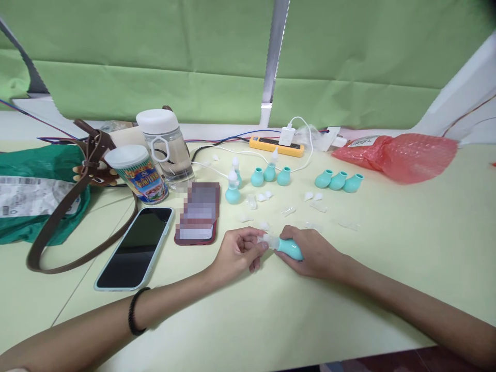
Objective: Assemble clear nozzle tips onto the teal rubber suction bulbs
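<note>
One teal bulb [291, 249] rests low on the table [349, 320], clamped in the right hand [315, 253] to steady it while the left hand [236, 253] pinches the clear tip [266, 239] at its mouth, spare bulbs [339, 181] lined up behind.

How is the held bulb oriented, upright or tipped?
Tipped. The bulb lies sideways in the right hand, neck toward the left hand, which pinches a clear tip at it.

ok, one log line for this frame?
right hand: holds teal bulb | left hand: pinches clear tip at bulb mouth | nearby: spare bulbs, phone
</note>
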### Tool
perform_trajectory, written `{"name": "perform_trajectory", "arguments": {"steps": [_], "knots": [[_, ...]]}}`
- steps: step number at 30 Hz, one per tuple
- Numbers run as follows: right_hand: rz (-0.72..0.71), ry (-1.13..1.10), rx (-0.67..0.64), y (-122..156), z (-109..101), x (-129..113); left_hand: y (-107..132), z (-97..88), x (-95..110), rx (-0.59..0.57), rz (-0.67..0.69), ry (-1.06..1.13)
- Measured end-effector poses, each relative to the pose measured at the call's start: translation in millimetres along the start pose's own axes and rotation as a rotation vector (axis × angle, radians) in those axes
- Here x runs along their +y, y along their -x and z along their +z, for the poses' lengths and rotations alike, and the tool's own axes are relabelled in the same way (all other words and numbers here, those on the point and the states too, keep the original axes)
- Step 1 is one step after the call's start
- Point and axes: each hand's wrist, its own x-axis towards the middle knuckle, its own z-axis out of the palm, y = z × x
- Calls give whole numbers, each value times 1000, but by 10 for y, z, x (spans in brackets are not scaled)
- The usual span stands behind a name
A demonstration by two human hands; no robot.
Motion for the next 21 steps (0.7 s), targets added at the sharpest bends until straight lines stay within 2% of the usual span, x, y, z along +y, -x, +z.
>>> {"name": "perform_trajectory", "arguments": {"steps": [3,6,11,15,21], "knots": [[-80,67,16,5,38,7,3,8,23,-22,-48,45],[-19,-3,39,-4,40,-20,3,22,53,-40,-64,122],[197,-304,31,-46,-22,-98,-12,20,50,-79,-50,196],[299,-523,-15,-70,-69,-132,-22,7,36,-110,-27,225],[409,-938,-182,-110,-137,-120,-31,1,48,-140,-27,247]]}}
